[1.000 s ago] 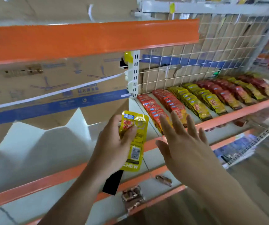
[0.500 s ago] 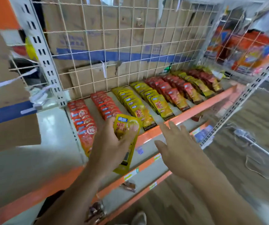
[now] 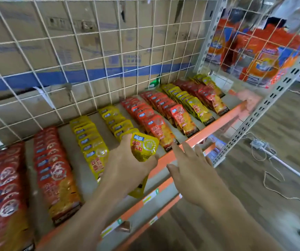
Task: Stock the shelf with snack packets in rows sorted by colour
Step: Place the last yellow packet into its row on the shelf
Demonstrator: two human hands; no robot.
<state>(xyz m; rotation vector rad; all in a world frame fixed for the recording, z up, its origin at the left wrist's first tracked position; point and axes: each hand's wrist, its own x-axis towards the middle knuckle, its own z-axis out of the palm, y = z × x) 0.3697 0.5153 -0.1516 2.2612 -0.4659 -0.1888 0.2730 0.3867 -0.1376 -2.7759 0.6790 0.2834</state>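
Gripping a yellow snack packet (image 3: 144, 146), left hand (image 3: 127, 167) has carried it over the second yellow row (image 3: 115, 121), ready to place; right hand (image 3: 190, 171) open, empty beside it.

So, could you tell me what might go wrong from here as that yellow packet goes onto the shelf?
1. The left hand holds the yellow packet right beside a red row; set a little too far right, it would break the colour sorting.
2. The front red packet already reaches the shelf's orange front edge, and the open right hand is close enough that it might knock it off.
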